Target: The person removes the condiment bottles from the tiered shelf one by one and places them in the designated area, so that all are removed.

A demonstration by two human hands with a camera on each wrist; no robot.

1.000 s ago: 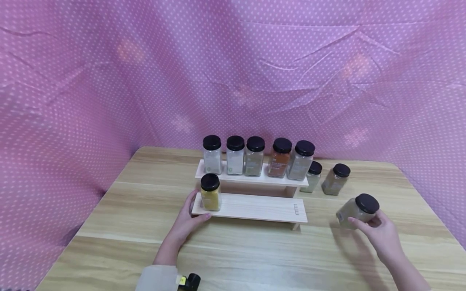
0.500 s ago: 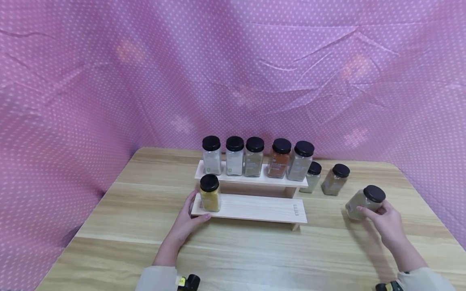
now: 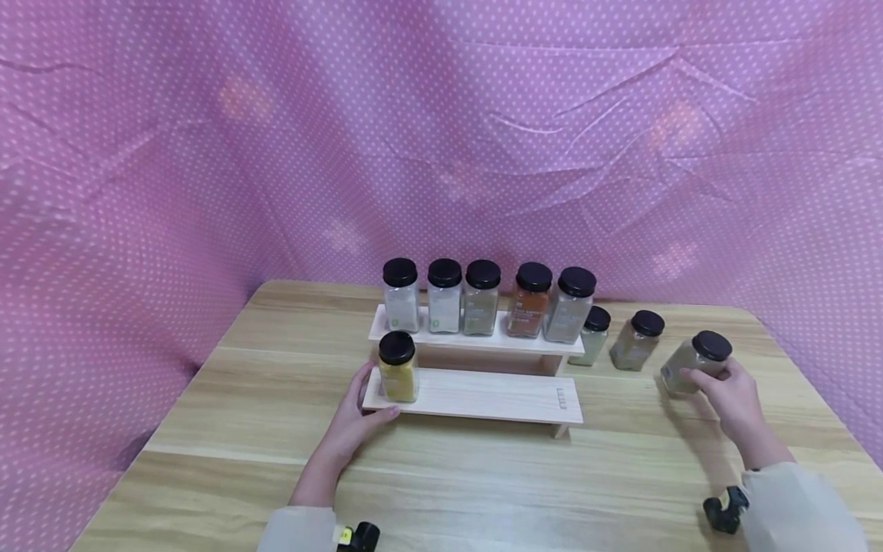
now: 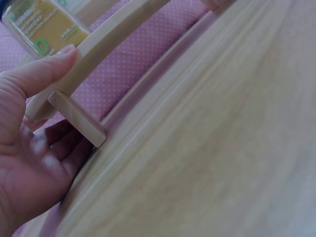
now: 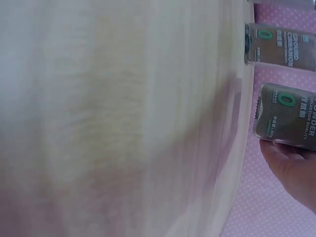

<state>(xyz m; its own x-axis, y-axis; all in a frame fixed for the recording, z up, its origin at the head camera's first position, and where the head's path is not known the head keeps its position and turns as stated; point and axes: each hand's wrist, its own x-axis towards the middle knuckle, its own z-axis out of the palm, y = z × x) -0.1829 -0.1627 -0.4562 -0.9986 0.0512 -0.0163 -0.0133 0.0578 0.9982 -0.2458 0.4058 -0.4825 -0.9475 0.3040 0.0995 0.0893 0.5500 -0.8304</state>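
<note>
My left hand (image 3: 353, 414) grips the left end of a two-step wooden spice rack (image 3: 483, 392), thumb on the lower step's front edge. In the left wrist view its other fingers curl beneath, beside the rack's leg (image 4: 79, 118). A turmeric powder jar (image 3: 398, 381) with yellow contents and a black lid stands on that step, close to the thumb. Out to the right, my right hand (image 3: 734, 395) pinches a spice jar (image 3: 685, 369) of grey-brown powder by its right side. That jar is close over the tabletop, tilted in the head view; its label partly reads "powder" in the right wrist view.
On the upper step stand several black-lidded jars, among them a reddish one (image 3: 529, 313) and a pale one (image 3: 402, 308). A ground cinnamon jar (image 3: 635, 346) and a greenish jar (image 3: 591, 341) stand right of the rack. Pink dotted cloth (image 3: 441, 153) hangs behind the wooden table (image 3: 276, 368).
My right hand has carried its jar back and to the right, towards the cinnamon jar's row, and lower to the table. My left hand has stayed on the rack.
</note>
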